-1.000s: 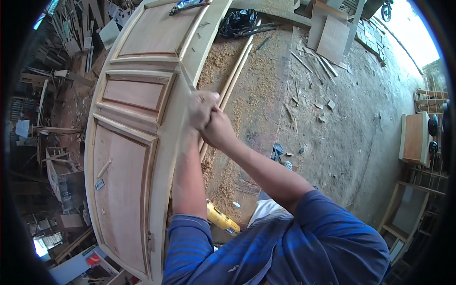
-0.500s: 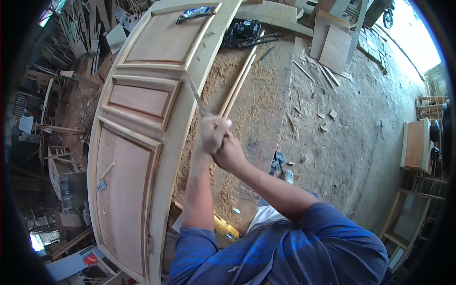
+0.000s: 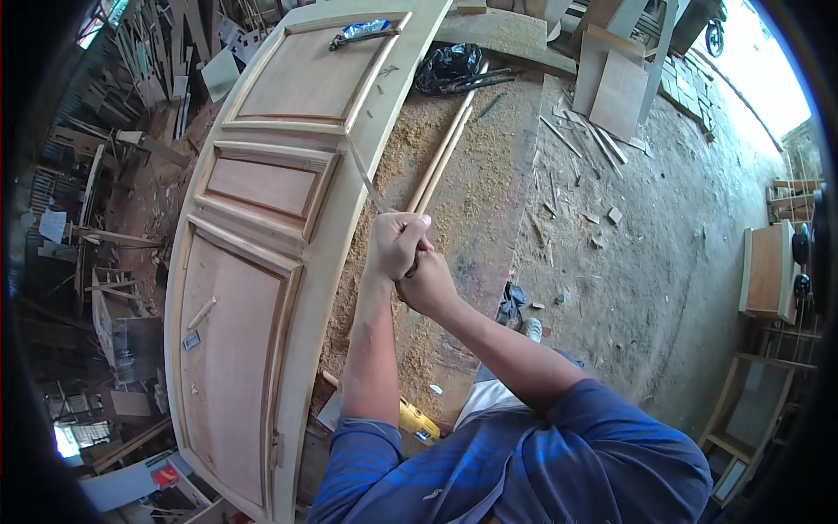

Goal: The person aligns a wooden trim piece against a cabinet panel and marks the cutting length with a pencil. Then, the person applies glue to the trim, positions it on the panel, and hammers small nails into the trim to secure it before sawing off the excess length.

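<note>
Both my hands are closed, one against the other, around the handle end of a tool with a long, thin metal blade (image 3: pixel 367 181). My left hand (image 3: pixel 397 243) is the one nearer the blade. My right hand (image 3: pixel 428 281) grips just behind and below it. The fingers hide the handle, so the tool's exact kind is unclear. Slanting up and left, the blade crosses the edge of a pale wooden panelled door (image 3: pixel 325 262). Its tip reaches the moulding corner between the top panel and the small middle panel. The door lies flat to my left.
Sawdust covers the worktop (image 3: pixel 476 201) beside the door. On it lie long wooden strips (image 3: pixel 443 162), a black plastic bag (image 3: pixel 448 65) and a yellow power tool (image 3: pixel 419 421). A small blue-and-silver packet (image 3: pixel 365 30) rests on the door. Wood scraps (image 3: pixel 566 135) litter the floor at right.
The grip and the tool's slant stay nearly the same. My left hand, blurred before, is now sharp. The whole scene has shifted slightly right in the view.
</note>
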The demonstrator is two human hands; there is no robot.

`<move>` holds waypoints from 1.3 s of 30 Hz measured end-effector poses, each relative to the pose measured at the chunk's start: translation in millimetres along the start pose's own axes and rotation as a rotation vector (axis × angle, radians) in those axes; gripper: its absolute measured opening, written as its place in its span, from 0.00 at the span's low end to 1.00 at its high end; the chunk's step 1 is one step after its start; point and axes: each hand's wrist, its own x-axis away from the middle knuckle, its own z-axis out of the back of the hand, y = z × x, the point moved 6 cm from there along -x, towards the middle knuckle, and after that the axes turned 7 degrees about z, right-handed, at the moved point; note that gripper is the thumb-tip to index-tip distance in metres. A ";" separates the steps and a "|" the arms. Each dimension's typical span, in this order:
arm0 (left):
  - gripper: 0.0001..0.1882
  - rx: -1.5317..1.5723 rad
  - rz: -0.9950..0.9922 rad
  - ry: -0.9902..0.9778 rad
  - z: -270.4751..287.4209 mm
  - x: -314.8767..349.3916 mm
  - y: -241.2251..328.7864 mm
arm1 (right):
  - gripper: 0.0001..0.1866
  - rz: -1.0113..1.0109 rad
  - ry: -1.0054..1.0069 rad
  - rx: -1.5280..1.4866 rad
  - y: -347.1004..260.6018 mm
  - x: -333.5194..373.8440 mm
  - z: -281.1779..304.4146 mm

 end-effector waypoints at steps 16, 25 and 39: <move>0.18 0.091 -0.118 -0.057 -61.5 85.4 71.0 | 0.17 -0.222 -0.095 -0.003 -41.5 96.8 79.8; 0.21 -0.385 -0.006 0.613 63.4 44.4 -50.3 | 0.39 -0.064 0.119 0.081 -39.0 114.8 217.1; 0.62 -1.030 0.481 0.540 78.9 -160.6 -85.5 | 0.37 0.059 -0.035 0.101 46.1 77.8 314.8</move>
